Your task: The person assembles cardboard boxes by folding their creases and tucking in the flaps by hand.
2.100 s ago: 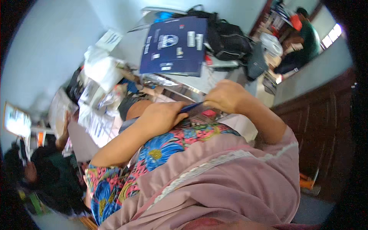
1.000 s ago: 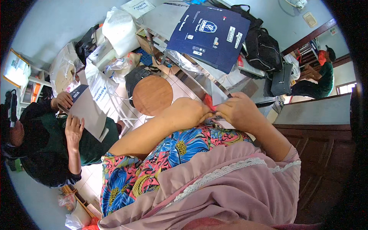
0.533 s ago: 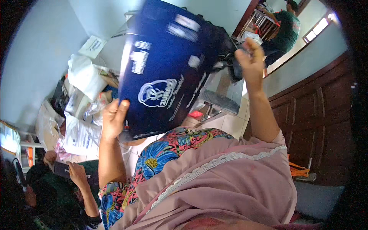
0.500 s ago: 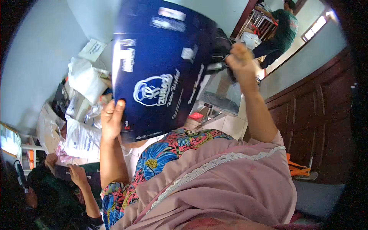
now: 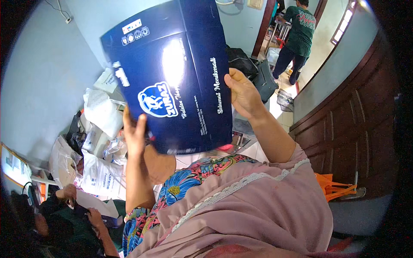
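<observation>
A dark blue cardboard box blank [image 5: 193,81] with white print hangs raised in front of me, flat and slightly bowed, with a bright glare on its upper middle. My left hand [image 5: 134,131] holds its lower left edge, thumb on the printed face and some fingers behind. At the right edge, my right hand [image 5: 244,95] pinches the blank, its thumb in front and the other fingers partly hidden.
White sacks [image 5: 101,172] and plastic bags are piled at left. A person [image 5: 77,215] at lower left handles another blank. Someone in a green shirt [image 5: 297,32] stands beyond the doorway. A brown door [image 5: 344,133] is at right, an orange bag [image 5: 331,185] by its handle.
My right hand has come down from the air and taken hold of the blank's right edge. The blank has tilted and shifted left. The person at lower left has opened out their blank.
</observation>
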A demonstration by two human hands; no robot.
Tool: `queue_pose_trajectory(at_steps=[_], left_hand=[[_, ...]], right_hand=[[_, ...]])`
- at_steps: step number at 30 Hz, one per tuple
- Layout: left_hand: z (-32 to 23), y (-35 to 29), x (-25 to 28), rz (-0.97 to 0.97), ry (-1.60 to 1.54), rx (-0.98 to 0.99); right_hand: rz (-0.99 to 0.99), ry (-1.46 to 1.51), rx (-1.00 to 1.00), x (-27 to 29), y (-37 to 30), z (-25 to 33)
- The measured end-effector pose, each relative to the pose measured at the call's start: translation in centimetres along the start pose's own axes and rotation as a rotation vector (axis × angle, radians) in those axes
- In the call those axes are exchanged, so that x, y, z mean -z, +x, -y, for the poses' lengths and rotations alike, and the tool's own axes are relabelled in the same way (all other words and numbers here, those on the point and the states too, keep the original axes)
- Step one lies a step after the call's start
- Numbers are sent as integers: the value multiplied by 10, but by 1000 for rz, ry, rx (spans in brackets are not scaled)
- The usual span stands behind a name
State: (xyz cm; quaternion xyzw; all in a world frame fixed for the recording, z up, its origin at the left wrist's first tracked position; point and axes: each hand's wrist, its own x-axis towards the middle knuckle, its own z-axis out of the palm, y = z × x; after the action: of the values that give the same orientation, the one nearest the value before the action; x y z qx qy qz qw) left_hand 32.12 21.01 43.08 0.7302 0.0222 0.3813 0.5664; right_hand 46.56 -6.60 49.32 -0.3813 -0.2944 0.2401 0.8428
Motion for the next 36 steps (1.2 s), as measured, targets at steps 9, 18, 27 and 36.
queue_pose_trajectory(at_steps=[9,18,27,36], left_hand=[[-32,-4,-90,204,-584,189],[-45,-6,-103,399,-968,377],[-44,-2,-99,282,-879,455],[-55,34,-48,266,374,255]], right_hand=[[138,-340,3,-44,20,-16],[-128,-530,206,-70,42,-43],[-65,-1299,900,-77,33,-57],[286,-1887,1215,-88,56,23]])
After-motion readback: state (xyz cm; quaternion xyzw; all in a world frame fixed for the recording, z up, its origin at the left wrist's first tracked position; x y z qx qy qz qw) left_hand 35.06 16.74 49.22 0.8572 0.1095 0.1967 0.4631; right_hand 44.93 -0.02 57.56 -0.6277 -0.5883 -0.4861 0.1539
